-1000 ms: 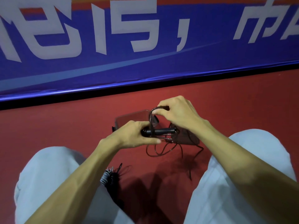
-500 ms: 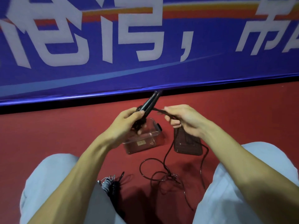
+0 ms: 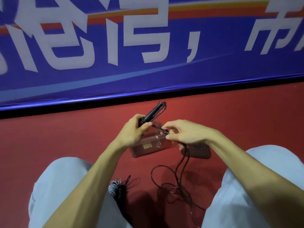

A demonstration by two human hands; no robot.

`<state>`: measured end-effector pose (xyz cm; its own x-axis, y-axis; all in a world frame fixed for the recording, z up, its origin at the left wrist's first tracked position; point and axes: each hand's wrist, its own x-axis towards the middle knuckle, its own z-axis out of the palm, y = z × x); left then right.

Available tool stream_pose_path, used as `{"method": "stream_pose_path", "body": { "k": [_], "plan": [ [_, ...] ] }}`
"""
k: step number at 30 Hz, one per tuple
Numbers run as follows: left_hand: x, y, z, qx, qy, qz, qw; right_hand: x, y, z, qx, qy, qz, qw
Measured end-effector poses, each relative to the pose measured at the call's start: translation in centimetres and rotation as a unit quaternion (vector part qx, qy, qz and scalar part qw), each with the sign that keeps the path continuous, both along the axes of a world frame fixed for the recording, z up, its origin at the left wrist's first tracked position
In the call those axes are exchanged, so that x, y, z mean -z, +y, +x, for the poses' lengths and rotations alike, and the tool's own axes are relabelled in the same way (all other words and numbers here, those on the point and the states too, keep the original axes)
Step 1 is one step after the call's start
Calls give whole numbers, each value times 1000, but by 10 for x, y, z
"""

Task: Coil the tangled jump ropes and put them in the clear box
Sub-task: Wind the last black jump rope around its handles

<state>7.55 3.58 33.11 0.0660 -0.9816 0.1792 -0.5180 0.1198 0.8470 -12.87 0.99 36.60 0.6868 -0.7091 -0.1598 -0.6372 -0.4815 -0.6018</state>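
Rope handle [image 3: 152, 112] gripped in left hand [image 3: 133, 131], cord [image 3: 181, 162] pinched by right hand [image 3: 185, 133], above box [image 3: 148, 148] on floor [image 3: 65, 137]; lid [image 3: 198, 152] just right; box contents unclear.

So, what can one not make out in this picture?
Head view only:
Box inside: partly covered by the left hand and right hand.
Box label: too small to read.
Grey bundle: half behind the left leg.
Rope far end: lost in shadow between the legs.

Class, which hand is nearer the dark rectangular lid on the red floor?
Right. The right hand hovers over the lid's left end; the left hand is farther left, over the clear plastic box.
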Motion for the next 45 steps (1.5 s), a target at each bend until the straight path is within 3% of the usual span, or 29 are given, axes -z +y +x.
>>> {"method": "stream_pose_path", "body": {
  "k": [3,9,14,17,21,26,28,38,40,42,45],
  "plan": [
    [6,-6,6,12,-134,15,991,4,1,0,-39,55,-162,984],
    [15,-5,2,97,-323,78,938,8,14,0,-95,105,-331,933],
    [19,7,-9,175,-293,33,939,7,12,2,-69,20,-345,936],
    [15,12,-10,163,-260,12,952,10,5,2,-16,-28,-332,943],
    [7,15,-13,145,-250,13,957,14,0,4,68,-65,-278,956],
    [9,15,-13,135,-379,-19,915,11,-4,6,178,-130,-163,962],
    [11,14,-12,129,-388,-30,912,10,-8,6,210,-133,-142,958],
    [6,20,-23,127,-351,-64,925,1,-18,-6,194,-130,-62,970],
    [1,19,-20,159,-300,-19,940,-2,-20,-10,176,-153,8,972],
    [-3,20,-16,204,-174,49,962,-5,-20,-14,154,-192,99,964],
    [-13,24,-14,232,-15,114,966,-8,-17,-15,130,-271,228,926]
  ]
}}
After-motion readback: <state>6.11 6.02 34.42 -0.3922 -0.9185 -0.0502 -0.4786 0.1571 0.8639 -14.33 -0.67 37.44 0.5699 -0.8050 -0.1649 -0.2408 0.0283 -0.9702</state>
